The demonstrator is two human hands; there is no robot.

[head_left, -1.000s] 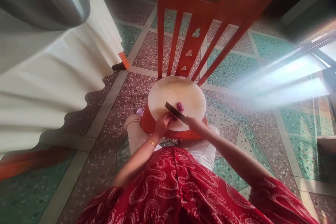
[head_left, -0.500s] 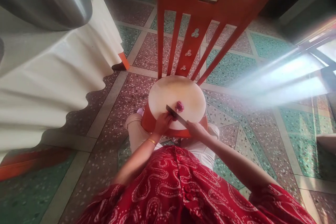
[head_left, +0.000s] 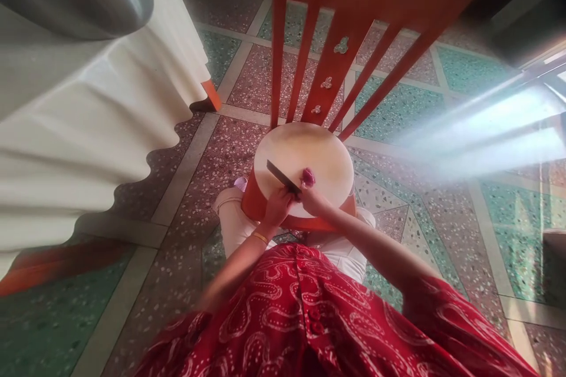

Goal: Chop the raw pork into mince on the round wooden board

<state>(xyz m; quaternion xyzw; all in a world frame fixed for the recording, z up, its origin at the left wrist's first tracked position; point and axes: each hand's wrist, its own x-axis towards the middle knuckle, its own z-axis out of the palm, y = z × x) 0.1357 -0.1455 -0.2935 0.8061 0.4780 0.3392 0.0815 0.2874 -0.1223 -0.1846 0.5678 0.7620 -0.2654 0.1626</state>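
1. Head view: I see the right hand (head_left: 313, 200) clamped on a flat-bladed knife (head_left: 279, 173), handle hidden.
2. Left hand (head_left: 278, 205) curls beside it; its grip I can't tell.
3. Purple clump (head_left: 308, 175) lies on the smooth, round board (head_left: 305, 144).

A hand could pass over the far half of the round white board (head_left: 305, 144) as far as the upright slats of the chair back (head_left: 326, 76), which stand in the way. Nearer the body, the left hand (head_left: 279, 205), the right hand (head_left: 313, 199) and the slanting knife (head_left: 280, 174) block the middle, with a purple piece (head_left: 308, 177) just beyond the right hand. Leftward, open floor (head_left: 221, 153) separates the board from the hanging tablecloth (head_left: 88, 129).
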